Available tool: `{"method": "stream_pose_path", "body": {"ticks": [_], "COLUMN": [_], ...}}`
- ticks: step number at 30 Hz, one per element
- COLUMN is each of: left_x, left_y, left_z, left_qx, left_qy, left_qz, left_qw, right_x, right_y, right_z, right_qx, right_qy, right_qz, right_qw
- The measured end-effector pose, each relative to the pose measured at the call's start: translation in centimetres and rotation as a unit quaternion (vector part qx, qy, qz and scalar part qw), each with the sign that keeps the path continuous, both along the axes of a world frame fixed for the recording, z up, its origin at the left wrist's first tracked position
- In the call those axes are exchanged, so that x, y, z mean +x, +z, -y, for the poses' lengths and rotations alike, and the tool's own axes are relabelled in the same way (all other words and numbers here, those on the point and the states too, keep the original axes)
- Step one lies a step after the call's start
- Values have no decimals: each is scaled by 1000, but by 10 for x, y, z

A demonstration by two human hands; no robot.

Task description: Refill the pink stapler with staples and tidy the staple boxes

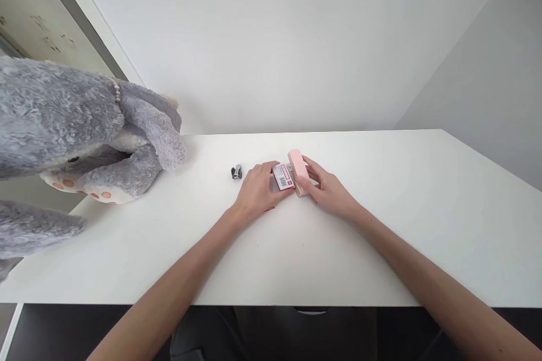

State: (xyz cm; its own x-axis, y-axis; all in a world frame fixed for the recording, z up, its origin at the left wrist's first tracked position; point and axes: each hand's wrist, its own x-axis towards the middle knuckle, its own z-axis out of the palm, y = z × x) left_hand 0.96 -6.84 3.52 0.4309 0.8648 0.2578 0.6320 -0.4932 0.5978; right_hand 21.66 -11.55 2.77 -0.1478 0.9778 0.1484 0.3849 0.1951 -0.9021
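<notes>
My right hand [324, 187] is closed around a pink stapler [298, 166], fingers at its far side and thumb at its near end. Just left of it, my left hand [258, 186] grips a small red-and-white box [283, 176] with a printed label and barcode, between thumb and fingers. The box and stapler lie side by side, very close together, over the white table. A bit of something red [269, 208] shows under my left hand; the rest of it is hidden. Left of that hand lies a small black-and-silver object [236, 172], perhaps a clip.
A large grey plush toy [139, 124] with pale feet leans over the left end of the white table [359, 271]. Behind the table rises a white wall [271, 39]. The table's front edge runs just above my lap.
</notes>
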Motion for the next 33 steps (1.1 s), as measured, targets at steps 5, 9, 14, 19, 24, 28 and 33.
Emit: {"method": "stream_pose_path", "body": {"ticks": [5,9,14,19,24,28,33], "left_x": [2,1,1,0,-2,-2,-2], "left_y": [13,19,11,6,3,0,-3], "left_z": [1,-1,0,1,1,1,1], "left_qx": [-76,-159,-61,8,0,-1,-1], "left_qy": [55,16,62,45,0,-21,-19], "left_qz": [169,278,169,45,-27,-47,-60], "left_qw": [981,947,982,998,1000,999,998], "right_x": [2,3,2,1,2,1,1], "right_y": [-1,-3,-2,0,-1,-1,-3], "right_z": [-1,-1,-1,-1,-1,-1,-1], "right_qx": [-7,-9,-2,-24,-15,-11,-11], "right_qy": [0,-7,2,-1,-7,-7,-9], "right_qz": [6,14,8,-4,-3,-8,-9], "right_qw": [1000,1000,1000,1000,1000,1000,1000]}}
